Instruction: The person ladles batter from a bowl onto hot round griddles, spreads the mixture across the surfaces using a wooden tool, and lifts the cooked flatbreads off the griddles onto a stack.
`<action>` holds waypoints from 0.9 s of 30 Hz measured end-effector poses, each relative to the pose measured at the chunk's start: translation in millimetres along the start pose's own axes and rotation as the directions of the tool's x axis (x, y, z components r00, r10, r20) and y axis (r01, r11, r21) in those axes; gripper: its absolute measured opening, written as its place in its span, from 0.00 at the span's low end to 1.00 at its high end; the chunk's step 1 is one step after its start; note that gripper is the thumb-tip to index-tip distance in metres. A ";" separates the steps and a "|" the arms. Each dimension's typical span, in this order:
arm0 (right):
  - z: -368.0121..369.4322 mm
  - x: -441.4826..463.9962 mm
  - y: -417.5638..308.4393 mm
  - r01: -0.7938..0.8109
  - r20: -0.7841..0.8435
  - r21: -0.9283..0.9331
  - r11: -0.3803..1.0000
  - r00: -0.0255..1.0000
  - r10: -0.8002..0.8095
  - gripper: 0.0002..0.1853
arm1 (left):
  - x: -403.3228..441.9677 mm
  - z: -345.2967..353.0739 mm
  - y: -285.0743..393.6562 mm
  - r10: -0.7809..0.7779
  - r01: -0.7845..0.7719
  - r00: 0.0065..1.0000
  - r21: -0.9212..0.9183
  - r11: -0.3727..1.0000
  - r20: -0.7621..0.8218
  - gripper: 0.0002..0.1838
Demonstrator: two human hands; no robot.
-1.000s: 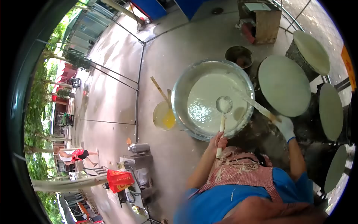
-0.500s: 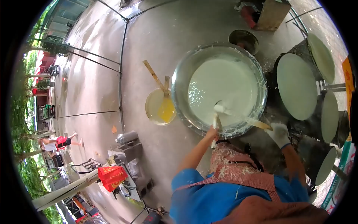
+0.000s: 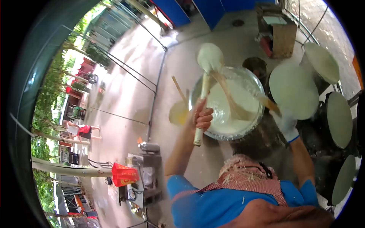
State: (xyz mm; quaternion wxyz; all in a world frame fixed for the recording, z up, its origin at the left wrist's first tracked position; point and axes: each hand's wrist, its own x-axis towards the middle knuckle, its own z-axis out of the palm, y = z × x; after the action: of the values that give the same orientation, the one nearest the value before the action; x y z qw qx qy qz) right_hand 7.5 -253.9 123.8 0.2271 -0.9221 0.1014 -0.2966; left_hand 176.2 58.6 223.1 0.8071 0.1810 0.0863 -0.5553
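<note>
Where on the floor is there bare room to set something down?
Bare floor shows between the black pole and the big basin, beyond the small tub, and left of the brown box. Crowded: the right side, where round pale discs sit close together beside the gloved right hand.

Now it's all being viewed from the head, angled forward and down: the left hand [image 3: 203, 114] and right hand [image 3: 286, 126] are seen from close above, the floor [image 3: 180, 53] taken in beyond.

The basin [image 3: 229, 138] lies between bucket [image 3: 175, 109], left, and discs [image 3: 294, 91], right.
</note>
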 end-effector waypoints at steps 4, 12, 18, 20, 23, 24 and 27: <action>-46.5 69.8 -27.9 -0.025 -0.247 0.153 0.988 0.967 0.062 0.17 | -50.8 106.2 17.9 0.483 -0.339 0.874 0.783 0.521 0.057 0.13; 64.0 -70.2 5.6 -0.565 0.411 0.522 0.639 0.823 0.392 0.18 | -13.9 -56.8 35.1 0.035 0.065 0.957 0.333 0.941 -0.288 0.10; -63.4 -178.9 12.8 -0.746 0.399 0.211 0.631 0.655 0.641 0.20 | 27.3 -112.4 -27.1 -0.351 0.372 0.924 0.137 0.918 -0.152 0.10; -71.6 -208.4 27.7 -0.701 0.329 0.292 0.650 0.712 0.620 0.20 | 50.2 -113.7 -66.9 -0.268 0.324 0.945 0.411 0.852 -0.188 0.14; -85.2 -281.5 65.7 -0.761 0.350 0.299 0.576 0.649 0.675 0.26 | 90.2 -98.7 -157.0 -0.407 0.513 0.858 0.500 0.698 -0.314 0.21; -81.8 -316.1 85.6 -0.767 0.356 0.224 0.601 0.639 0.682 0.29 | 113.5 -102.0 -179.7 -0.439 0.556 0.830 0.451 0.699 -0.344 0.21; -92.0 -437.1 119.4 -0.849 0.267 0.102 0.518 0.525 0.808 0.31 | 181.6 -112.9 -275.8 -0.631 0.744 0.657 0.224 0.629 -0.412 0.18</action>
State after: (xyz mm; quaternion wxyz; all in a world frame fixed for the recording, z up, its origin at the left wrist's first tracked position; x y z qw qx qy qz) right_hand -404.5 -250.9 -86.0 0.4496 -0.7528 0.4751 -0.0734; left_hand -5.8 -142.4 3.3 0.4567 0.3639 0.1609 -0.7957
